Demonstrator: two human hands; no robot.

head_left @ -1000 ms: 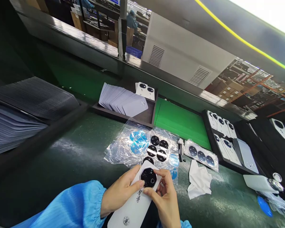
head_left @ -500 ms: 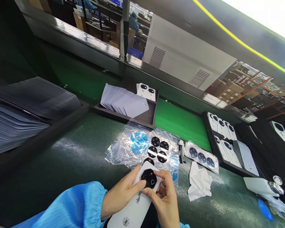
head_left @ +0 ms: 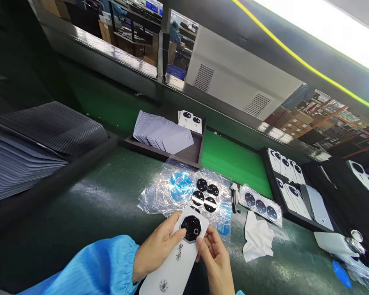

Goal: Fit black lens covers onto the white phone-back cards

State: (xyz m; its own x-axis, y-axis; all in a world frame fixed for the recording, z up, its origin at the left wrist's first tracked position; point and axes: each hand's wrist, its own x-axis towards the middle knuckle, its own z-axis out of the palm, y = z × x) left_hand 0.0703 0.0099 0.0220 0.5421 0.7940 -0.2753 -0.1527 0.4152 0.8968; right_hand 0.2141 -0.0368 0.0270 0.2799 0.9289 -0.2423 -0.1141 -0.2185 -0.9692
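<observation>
My left hand (head_left: 155, 250), in a blue sleeve, grips a white phone back cover (head_left: 175, 266) from its left edge. A black octagonal camera lens (head_left: 191, 228) sits at the cover's top end. My right hand (head_left: 213, 258) holds the cover's right edge, fingertips pressed beside the lens. Just beyond lies a clear plastic sheet (head_left: 160, 192) carrying several loose black lenses (head_left: 204, 193) and blue film tabs (head_left: 178, 182).
A dark tray of fanned white covers (head_left: 162, 135) stands behind the sheet. Stacked grey sheets (head_left: 24, 147) fill the left. Right of my hands lie a strip of lenses (head_left: 260, 203), a white cloth (head_left: 256, 237) and trays of finished covers (head_left: 290, 180).
My right fingers have slid from over the lens down to the cover's right edge, leaving the lens uncovered. The view has shifted slightly.
</observation>
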